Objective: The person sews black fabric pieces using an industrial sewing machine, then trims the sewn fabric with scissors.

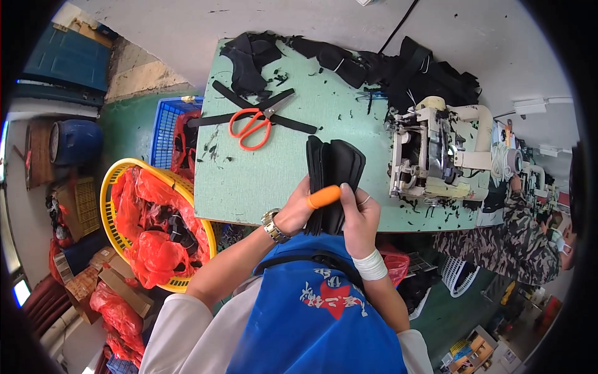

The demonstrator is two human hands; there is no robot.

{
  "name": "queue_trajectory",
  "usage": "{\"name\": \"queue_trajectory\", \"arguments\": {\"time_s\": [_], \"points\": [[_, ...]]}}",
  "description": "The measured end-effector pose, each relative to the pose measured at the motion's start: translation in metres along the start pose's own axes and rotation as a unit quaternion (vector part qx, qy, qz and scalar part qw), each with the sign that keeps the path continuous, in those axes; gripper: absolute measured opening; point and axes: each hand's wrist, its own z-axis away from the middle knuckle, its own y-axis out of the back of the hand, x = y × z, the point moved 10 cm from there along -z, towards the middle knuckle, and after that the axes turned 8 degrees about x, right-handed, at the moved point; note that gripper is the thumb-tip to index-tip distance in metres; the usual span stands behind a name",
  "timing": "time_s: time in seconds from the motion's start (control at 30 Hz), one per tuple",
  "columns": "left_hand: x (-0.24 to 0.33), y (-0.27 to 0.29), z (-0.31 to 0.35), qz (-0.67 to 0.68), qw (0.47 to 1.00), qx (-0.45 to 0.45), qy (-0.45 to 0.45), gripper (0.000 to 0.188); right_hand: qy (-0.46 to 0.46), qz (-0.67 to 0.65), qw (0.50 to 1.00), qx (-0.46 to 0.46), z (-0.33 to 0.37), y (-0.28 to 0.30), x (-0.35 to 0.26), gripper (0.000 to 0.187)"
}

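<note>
"Two hands, the left hand (295,210) and the right hand (362,224): holding what?"

"Both pinch one stack of flat black pieces (344,163), above the near edge of the green desk (280,177). The left thumb, in an orange cover (322,197), lies across the front; the right thumb presses there too."

"Is the stack pressed tight?"

"Not at its far end, where it parts into two bunches."

"What lies about?"

"Farther off, to the left, red-handled scissors (254,142) lie with black strips (293,123). To the right stands a cream sewing machine (473,159), black scraps (453,207) by its base. A yellow basket (107,206) with red plastic bags (152,252) stands beside the desk's left end."
</note>
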Motion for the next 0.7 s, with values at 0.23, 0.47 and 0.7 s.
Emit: {"name": "queue_trajectory", "arguments": {"time_s": [0.23, 0.47, 0.7], "points": [[-0.001, 0.010, 0.009, 0.065, 0.995, -0.007, 0.070, 0.041, 0.042, 0.176, 0.982, -0.053, -0.006, 0.004, -0.021, 0.029], [-0.006, 0.011, 0.008, 0.107, 0.992, -0.036, 0.049, 0.046, 0.135, 0.097, 0.986, -0.015, 0.003, -0.001, -0.032, 0.032], [0.000, 0.035, 0.010, 0.127, 0.990, 0.014, 0.051, 0.045, 0.042, 0.017, 0.993, 0.105, -0.025, 0.061, 0.010, 0.019]]}}
